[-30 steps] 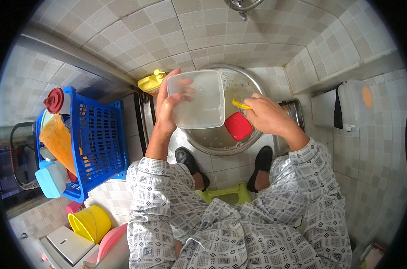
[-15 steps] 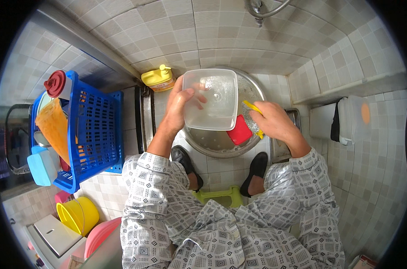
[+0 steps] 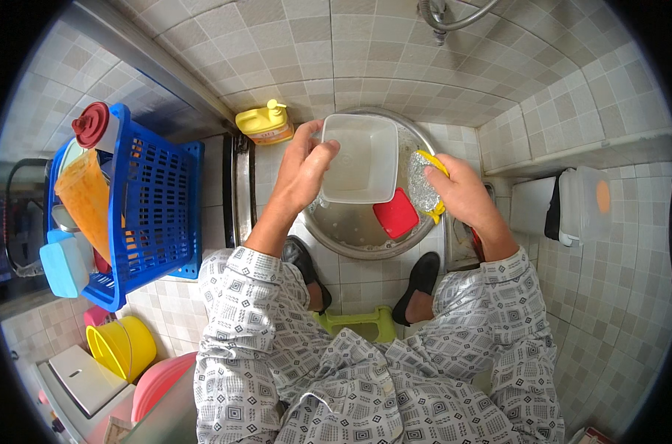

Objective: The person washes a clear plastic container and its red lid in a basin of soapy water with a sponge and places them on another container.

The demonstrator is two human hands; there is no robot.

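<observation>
My left hand [image 3: 304, 164] grips a translucent square plastic container [image 3: 360, 159] by its left side, holding it over a round metal basin [image 3: 343, 243]. The container's opening faces up toward me. In my right hand [image 3: 465, 194] is a silvery scrubbing sponge [image 3: 423, 185] with yellow edges, held a little to the right of the container and apart from it. A red square lid [image 3: 396, 213] lies in the basin between the two, with sudsy water around it.
A yellow pump bottle [image 3: 266, 123] stands at the basin's far left. The blue plastic basket [image 3: 155, 207], full of kitchenware, is on the left, above a yellow bucket [image 3: 123, 348]. A green stool [image 3: 362, 323] is beneath me. A hose [image 3: 462, 21] hangs on the far tiled wall.
The container has shifted slightly right and levelled. My right hand has turned the sponge, so more of its silvery face shows, and moved it slightly right, away from the red lid.
</observation>
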